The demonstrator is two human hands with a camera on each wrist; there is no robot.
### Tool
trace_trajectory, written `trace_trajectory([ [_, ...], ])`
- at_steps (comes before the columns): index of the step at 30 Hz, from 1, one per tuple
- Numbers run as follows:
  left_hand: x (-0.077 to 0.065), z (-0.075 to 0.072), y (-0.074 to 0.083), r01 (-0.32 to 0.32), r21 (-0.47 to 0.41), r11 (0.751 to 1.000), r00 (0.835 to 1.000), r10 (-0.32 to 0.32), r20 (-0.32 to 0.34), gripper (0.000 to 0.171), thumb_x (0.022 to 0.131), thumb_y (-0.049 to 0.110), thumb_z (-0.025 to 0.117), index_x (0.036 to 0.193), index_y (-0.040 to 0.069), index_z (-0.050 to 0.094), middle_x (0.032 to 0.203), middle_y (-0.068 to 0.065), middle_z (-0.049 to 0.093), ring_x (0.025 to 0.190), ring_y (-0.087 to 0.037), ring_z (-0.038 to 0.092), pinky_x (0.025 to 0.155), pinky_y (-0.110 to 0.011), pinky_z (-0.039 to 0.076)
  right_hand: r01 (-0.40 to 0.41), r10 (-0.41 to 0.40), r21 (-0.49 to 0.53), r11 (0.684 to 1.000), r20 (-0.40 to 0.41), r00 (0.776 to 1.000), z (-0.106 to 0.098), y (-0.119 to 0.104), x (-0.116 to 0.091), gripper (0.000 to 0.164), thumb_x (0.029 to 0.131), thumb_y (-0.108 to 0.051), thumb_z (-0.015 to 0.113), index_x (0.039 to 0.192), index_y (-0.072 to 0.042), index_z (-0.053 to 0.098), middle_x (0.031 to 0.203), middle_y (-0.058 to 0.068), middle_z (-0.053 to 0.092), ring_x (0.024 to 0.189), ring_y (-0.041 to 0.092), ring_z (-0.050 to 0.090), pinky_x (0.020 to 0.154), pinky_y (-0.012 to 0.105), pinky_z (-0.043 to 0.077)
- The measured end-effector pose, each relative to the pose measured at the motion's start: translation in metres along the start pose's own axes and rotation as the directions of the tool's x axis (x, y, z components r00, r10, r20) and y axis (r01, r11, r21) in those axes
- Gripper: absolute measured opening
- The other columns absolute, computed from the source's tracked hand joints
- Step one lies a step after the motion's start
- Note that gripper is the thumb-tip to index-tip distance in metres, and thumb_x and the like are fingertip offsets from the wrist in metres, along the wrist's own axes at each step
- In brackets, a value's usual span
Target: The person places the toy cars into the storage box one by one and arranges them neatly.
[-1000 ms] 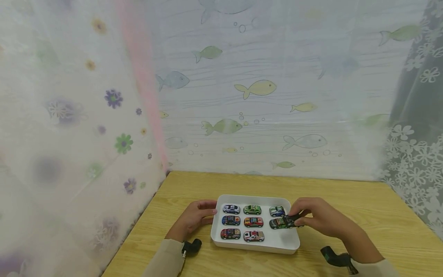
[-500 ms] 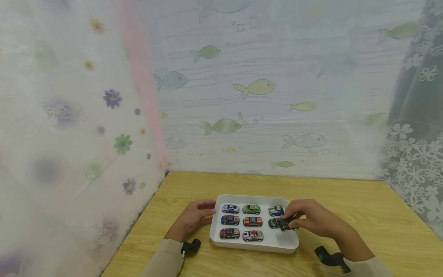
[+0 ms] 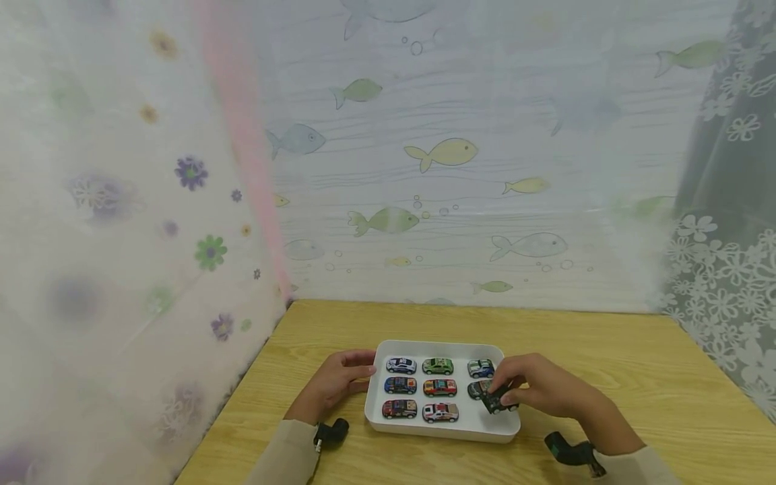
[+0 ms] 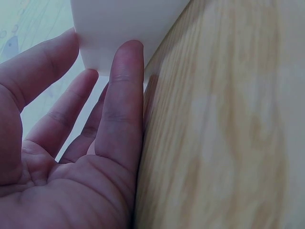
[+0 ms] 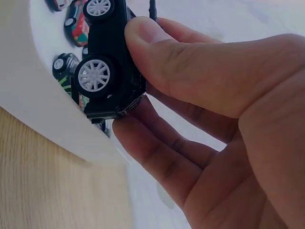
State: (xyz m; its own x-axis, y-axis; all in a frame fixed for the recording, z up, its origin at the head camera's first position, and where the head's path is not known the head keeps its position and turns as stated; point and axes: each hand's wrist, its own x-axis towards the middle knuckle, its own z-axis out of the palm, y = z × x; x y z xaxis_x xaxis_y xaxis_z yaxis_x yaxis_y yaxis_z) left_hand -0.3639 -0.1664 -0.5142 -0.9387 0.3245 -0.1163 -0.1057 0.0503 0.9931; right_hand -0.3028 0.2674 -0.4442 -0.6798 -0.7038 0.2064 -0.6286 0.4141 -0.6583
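Observation:
My right hand [image 3: 539, 384] pinches a black toy car [image 3: 497, 399] between thumb and fingers, over the right part of a white tray [image 3: 445, 431]. In the right wrist view, the black car [image 5: 107, 52] shows its underside and white-spoked wheels. It overlaps a dark green toy car [image 3: 477, 389] in the head view. My left hand [image 3: 330, 384] rests at the tray's left wall, its fairly straight fingertips touching it; the white wall [image 4: 124, 24] fills the top of the left wrist view.
Inside the tray, several small cars stand in columns, among them a white car [image 3: 401, 365], a red-yellow car [image 3: 440, 388] and a blue-green car [image 3: 481, 368]. The tray sits on a wooden table [image 3: 582, 337]. Fish-patterned curtain [image 3: 388, 168] hangs behind.
My right hand has moved the black car left and toward me, from beside the dark green car to its front right. My left hand keeps its place at the tray wall.

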Motion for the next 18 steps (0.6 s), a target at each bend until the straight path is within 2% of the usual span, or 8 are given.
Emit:
trace_trajectory([
  [6, 0.000, -0.001, -0.001, 0.000, -0.002, 1.000, 1.000, 0.000, 0.005, 0.053, 0.097, 0.019, 0.075, 0.144, 0.001, 0.058, 0.143, -0.018, 0.061, 0.120, -0.024, 0.067, 0.096, -0.040, 0.061, -0.021, 0.020, -0.046, 0.999, -0.013, 1.000, 0.003, -0.003, 0.002, 0.013, 0.093, -0.020, 0.078, 0.105, -0.023, 0.077, 0.107, -0.005, 0.074, 0.098, 0.010, 0.068, 0.080, 0.028, 0.060],
  [13, 0.001, -0.001, -0.001, 0.003, -0.006, 1.000, 1.000, -0.002, 0.006, 0.054, 0.096, 0.020, 0.076, 0.144, 0.002, 0.058, 0.143, -0.017, 0.061, 0.121, -0.024, 0.067, 0.096, -0.040, 0.061, -0.098, 0.098, -0.066, 0.993, 0.003, 0.995, 0.008, -0.005, 0.009, 0.011, 0.093, -0.020, 0.079, 0.103, -0.024, 0.078, 0.105, -0.008, 0.072, 0.094, 0.009, 0.065, 0.074, 0.026, 0.059],
  [18, 0.001, -0.001, -0.001, 0.004, -0.011, 1.000, 1.000, -0.004, 0.006, 0.053, 0.096, 0.018, 0.075, 0.143, 0.001, 0.058, 0.143, -0.018, 0.061, 0.121, -0.025, 0.067, 0.096, -0.039, 0.061, -0.124, 0.123, -0.105, 0.987, -0.021, 0.992, 0.014, -0.004, 0.012, 0.011, 0.090, -0.021, 0.082, 0.100, -0.025, 0.079, 0.102, -0.010, 0.073, 0.089, 0.008, 0.064, 0.071, 0.024, 0.058],
])
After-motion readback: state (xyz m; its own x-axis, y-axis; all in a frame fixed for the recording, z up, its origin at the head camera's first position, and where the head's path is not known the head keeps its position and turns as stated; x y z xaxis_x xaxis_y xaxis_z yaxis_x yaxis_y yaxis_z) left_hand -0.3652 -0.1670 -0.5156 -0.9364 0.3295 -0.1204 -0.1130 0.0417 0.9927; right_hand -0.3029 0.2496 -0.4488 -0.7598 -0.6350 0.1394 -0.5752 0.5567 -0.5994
